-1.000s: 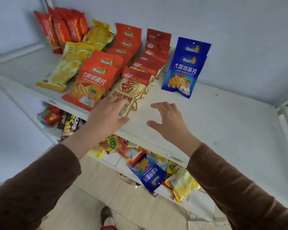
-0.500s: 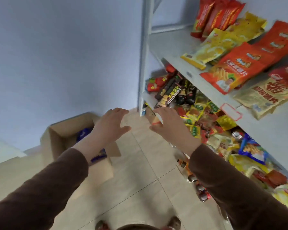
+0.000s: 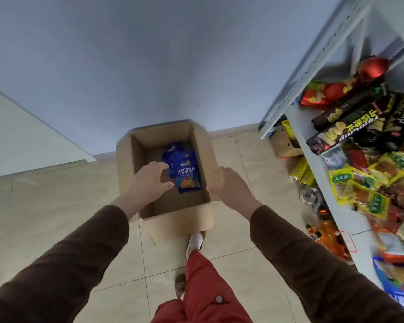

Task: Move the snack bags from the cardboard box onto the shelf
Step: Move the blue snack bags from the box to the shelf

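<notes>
While both hands hang over the open box on the floor, neither holds anything. Left hand: fingers spread, loosely curved, thumb apart, over the box interior. Blue bags lie on the box bottom, just right of those fingertips, not visibly touched. Right hand: fingers relaxed and spread, over the box's right wall. Shelf at far right, crowded with snacks.

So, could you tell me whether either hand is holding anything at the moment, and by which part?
Nothing is held: the left hand and right hand reach open above the box.
</notes>
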Motion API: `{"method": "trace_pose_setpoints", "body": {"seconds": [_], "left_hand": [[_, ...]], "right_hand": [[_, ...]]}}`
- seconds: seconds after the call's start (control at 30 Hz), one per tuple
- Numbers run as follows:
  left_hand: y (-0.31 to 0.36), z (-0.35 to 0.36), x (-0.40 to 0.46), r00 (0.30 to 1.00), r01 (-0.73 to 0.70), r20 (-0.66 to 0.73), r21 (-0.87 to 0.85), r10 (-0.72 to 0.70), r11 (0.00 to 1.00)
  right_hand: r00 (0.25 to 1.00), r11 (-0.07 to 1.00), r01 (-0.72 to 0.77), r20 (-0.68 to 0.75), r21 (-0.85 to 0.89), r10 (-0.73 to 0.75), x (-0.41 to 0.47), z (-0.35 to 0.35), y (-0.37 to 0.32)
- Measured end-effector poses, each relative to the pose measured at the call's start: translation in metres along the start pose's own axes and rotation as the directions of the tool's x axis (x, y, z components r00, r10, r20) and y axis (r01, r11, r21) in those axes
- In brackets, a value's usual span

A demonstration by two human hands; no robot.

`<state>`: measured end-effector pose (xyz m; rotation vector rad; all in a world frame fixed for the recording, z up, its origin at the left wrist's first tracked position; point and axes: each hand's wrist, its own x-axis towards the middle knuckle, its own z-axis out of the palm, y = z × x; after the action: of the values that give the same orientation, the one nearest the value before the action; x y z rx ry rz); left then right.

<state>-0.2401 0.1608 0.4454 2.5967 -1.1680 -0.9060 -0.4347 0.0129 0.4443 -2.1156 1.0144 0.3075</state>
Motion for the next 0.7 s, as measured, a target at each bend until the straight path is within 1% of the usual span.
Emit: {"method": "trace_pose_setpoints", "body": {"seconds": [0.17,0.3,0.4,0.47,0.57,0.63,0.7], "left_hand": [[-0.065,0.046,0.097,0.984,0.149,0.116,-0.105,-0.137,0.983],[-0.12,0.103,0.176,0.961,0.255,0.164,-0.198,-0.224,0.946],[-0.162,0.156,0.237,0.94,0.317,0.221,-0.293,-0.259,0.902],[-0.19,0.195,0.28,0.925,0.355,0.265,-0.349,-0.272,0.867],[-0.229,0.254,0.343,0.907,0.387,0.328,-0.41,-0.262,0.826],[-0.25,0.29,0.383,0.894,0.424,0.36,-0.479,-0.268,0.769],[-0.263,0.319,0.415,0.884,0.456,0.38,-0.567,-0.273,0.686]], "right_hand": [[0.987,0.98,-0.126,0.119,0.156,0.108,0.127,0.069,0.006],[0.951,0.9,-0.294,0.196,0.323,0.24,0.225,0.131,0.027],[0.893,0.807,-0.447,0.24,0.386,0.38,0.296,0.187,0.056],[0.852,0.762,-0.524,0.232,0.382,0.469,0.34,0.228,0.082],[0.798,0.703,-0.595,0.188,0.39,0.572,0.399,0.29,0.126],[0.751,0.629,-0.642,0.193,0.439,0.632,0.432,0.33,0.153],[0.719,0.574,-0.662,0.192,0.481,0.668,0.457,0.362,0.175]]}}
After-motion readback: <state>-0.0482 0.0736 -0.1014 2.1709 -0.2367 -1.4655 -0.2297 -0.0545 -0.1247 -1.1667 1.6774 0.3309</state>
